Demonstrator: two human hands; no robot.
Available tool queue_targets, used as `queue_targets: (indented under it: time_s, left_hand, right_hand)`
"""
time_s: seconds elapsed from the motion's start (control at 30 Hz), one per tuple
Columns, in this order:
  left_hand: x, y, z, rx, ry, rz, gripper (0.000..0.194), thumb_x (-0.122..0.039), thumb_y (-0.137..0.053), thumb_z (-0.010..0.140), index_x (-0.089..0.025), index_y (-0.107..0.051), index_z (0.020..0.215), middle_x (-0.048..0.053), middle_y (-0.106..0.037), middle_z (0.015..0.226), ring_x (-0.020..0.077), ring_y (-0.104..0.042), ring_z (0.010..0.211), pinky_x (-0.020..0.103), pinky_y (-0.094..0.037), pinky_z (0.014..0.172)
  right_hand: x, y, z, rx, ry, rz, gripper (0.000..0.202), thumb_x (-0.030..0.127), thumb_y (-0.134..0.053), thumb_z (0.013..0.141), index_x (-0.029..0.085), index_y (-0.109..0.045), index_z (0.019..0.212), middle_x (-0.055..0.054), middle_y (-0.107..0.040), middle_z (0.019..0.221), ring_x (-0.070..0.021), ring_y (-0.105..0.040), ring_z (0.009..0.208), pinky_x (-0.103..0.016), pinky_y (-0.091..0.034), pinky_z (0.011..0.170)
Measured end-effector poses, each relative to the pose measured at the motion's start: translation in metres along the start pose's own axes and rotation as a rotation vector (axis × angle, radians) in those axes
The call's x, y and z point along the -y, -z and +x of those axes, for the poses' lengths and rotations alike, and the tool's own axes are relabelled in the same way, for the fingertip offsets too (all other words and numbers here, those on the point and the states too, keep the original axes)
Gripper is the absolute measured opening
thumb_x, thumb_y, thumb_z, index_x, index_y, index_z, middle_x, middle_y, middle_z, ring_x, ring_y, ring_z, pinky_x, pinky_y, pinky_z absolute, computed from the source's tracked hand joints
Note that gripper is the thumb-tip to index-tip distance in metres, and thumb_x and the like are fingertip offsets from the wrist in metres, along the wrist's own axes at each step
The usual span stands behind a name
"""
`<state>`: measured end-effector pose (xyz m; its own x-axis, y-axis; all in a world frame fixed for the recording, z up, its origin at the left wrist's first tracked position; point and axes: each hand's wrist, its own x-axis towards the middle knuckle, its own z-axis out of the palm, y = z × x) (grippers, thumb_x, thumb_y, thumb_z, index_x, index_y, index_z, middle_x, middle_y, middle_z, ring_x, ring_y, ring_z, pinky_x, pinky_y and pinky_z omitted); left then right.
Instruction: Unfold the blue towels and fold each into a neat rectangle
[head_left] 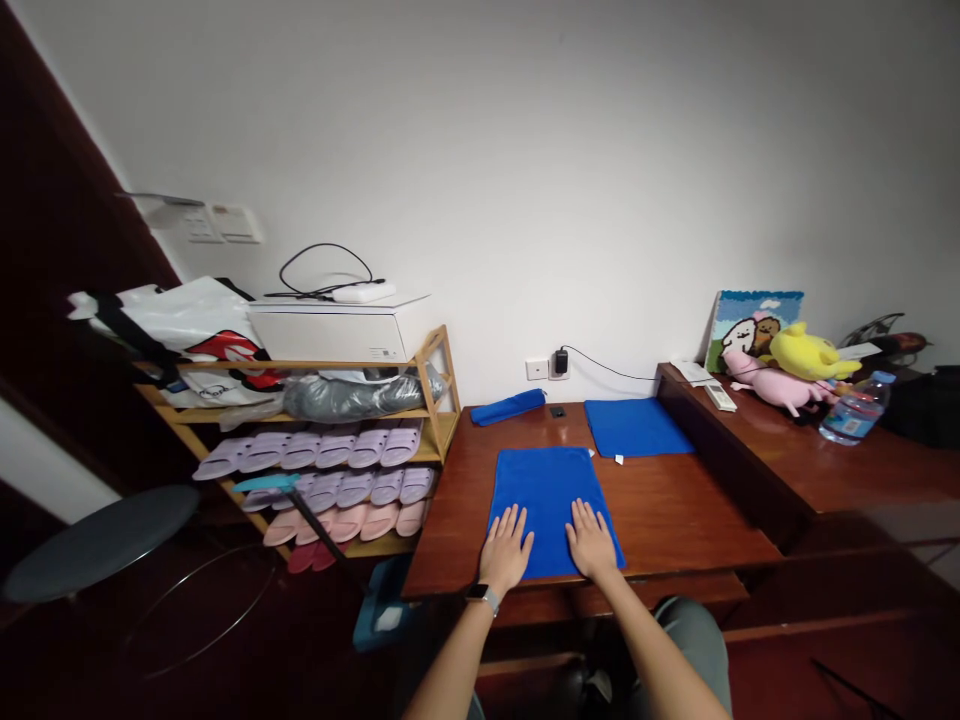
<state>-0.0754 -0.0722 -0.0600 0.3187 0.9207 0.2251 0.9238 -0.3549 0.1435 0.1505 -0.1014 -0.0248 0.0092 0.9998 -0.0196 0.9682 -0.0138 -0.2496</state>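
Observation:
A blue cloth lies flat on the wooden desk, its near edge close to the desk's front. My left hand rests flat on its near left corner, fingers stretched out, with a watch on the wrist. On the near right part of the same cloth lies my right hand, palm down and fingers slightly spread. Neither hand grips anything. Farther back on the right is a second flat blue cloth with a small white tag by its edge. A narrow folded blue cloth sits at the back left.
Left of the desk stands a wooden rack with rows of slippers and a white box on top. A raised cabinet on the right holds plush toys and a water bottle. A charger is plugged into the wall.

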Motion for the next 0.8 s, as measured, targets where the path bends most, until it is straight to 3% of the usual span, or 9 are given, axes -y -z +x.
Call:
queue_targets:
  time_s: [0.13,0.43,0.67,0.8]
  left_hand:
    - [0.004,0.005,-0.003,-0.018,0.014,0.004,0.065,-0.049,-0.029,0.111,-0.018,-0.045,0.166,0.012,-0.043,0.173,0.0297,-0.037,0.162,0.054,-0.032,0.133]
    - [-0.001,0.007,-0.007,-0.058,-0.01,-0.004,0.065,-0.049,-0.032,0.111,-0.018,-0.045,0.166,0.013,-0.045,0.172,0.031,-0.039,0.161,0.056,-0.033,0.133]
    - [0.004,-0.003,-0.013,-0.129,-0.035,0.034,0.062,-0.047,-0.036,0.112,-0.019,-0.043,0.167,0.012,-0.047,0.171,0.0297,-0.043,0.159,0.054,-0.038,0.13]
    - [0.01,-0.011,-0.02,-0.189,-0.053,0.066,0.069,-0.042,-0.042,0.11,-0.025,-0.023,0.174,0.007,-0.043,0.174,0.0276,-0.044,0.159,0.051,-0.043,0.128]
  right_hand:
    - [-0.023,0.01,-0.007,0.028,-0.085,-0.015,0.068,0.043,-0.017,0.112,0.013,-0.024,0.173,-0.007,-0.021,0.18,-0.0205,-0.018,0.168,-0.043,-0.011,0.137]
    - [-0.023,0.01,-0.01,0.021,-0.076,0.01,0.069,0.044,-0.017,0.111,0.013,-0.024,0.173,-0.007,-0.021,0.18,-0.0203,-0.017,0.168,-0.043,-0.011,0.137]
    - [-0.032,-0.01,-0.006,-0.014,-0.049,0.031,0.069,0.046,-0.019,0.111,0.016,-0.028,0.173,-0.005,-0.022,0.179,-0.0227,-0.019,0.168,-0.047,-0.016,0.137]
    - [-0.035,-0.028,-0.005,-0.062,-0.053,0.069,0.068,0.048,-0.02,0.111,0.019,-0.032,0.172,-0.002,-0.025,0.179,-0.0234,-0.022,0.167,-0.049,-0.019,0.137]
